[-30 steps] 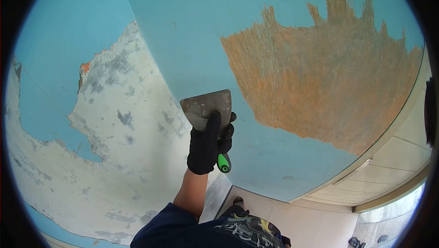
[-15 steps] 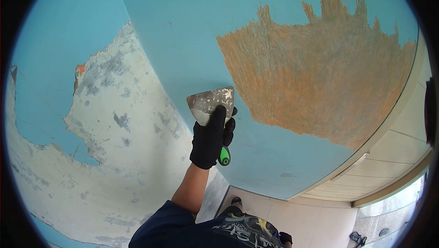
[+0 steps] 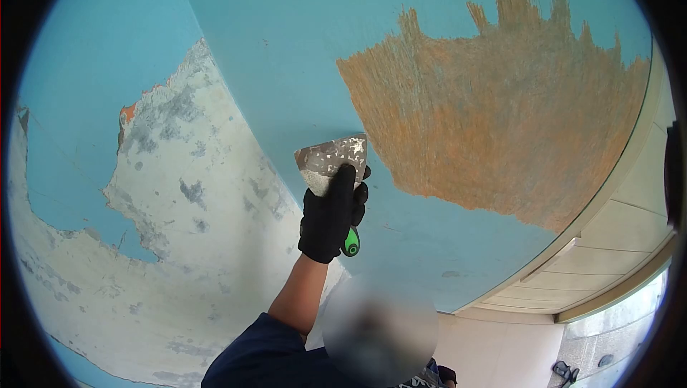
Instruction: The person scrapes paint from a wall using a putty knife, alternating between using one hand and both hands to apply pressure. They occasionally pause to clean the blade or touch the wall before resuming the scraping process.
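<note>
My left hand [image 3: 328,220], in a black glove, is wrapped round a paint scraper [image 3: 333,155]. Its wide blade is grey-brown with pale flecks and points up the wall; the green end of the handle shows below my fingers. The blade lies over the blue wall [image 3: 286,52], its right corner near the left edge of a brown scraped patch [image 3: 494,116]. Whether the blade touches the wall is hard to tell. Low in view, beside my body, a bit of my right hand [image 3: 447,375] shows in a black glove, its fingers not readable.
To the left, past the corner, is an adjoining wall with a large bare whitish area [image 3: 193,195] and ragged blue paint around it. Pale panels [image 3: 601,259] run along the right. Dark sandals [image 3: 565,371] lie at lower right. A blurred disc hides part of my body.
The view has shifted very slightly. My left hand and the scraper stay in nearly the same place on the wall. A blurred disc now covers my torso and foot.
</note>
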`<state>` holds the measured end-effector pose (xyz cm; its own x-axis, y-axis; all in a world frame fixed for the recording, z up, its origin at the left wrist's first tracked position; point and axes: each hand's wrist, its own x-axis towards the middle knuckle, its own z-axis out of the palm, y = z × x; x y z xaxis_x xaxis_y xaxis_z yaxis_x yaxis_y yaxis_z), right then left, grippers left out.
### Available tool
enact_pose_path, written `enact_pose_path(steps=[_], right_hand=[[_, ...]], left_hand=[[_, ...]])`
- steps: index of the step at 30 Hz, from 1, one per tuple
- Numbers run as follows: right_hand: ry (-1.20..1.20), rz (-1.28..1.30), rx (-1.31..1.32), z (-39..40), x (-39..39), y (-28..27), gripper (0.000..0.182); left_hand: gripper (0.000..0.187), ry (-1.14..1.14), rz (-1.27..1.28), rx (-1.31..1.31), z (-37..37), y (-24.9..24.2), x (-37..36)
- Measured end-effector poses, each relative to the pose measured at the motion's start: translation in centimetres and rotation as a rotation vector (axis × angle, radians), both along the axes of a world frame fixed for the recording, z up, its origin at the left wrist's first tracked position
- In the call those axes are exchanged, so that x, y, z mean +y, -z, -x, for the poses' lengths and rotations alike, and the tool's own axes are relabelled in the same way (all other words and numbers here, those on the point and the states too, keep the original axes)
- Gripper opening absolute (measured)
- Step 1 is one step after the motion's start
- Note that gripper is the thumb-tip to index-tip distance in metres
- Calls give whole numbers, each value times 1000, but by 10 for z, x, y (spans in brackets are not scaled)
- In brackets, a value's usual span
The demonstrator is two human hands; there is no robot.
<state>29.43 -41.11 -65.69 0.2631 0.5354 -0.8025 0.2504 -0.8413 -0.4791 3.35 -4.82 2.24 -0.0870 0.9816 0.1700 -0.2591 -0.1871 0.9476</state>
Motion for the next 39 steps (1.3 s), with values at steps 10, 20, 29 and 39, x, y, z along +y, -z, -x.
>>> enact_pose_path(steps=[10, 20, 29, 39], right_hand=[[-766, -15, -312, -13, 9, 43, 51], [-985, -22, -378, -56, 27, 16, 46], [-1311, -164, -374, -41, 53, -23, 18], [-771, -36, -350, -2, -9, -4, 55]], left_hand=[[25, -12, 11, -1, 0, -2, 0], [20, 388, 122, 277, 14, 10, 5], [24, 61, -10, 40, 25, -7, 5], [20, 144, -4, 96, 24, -8, 12]])
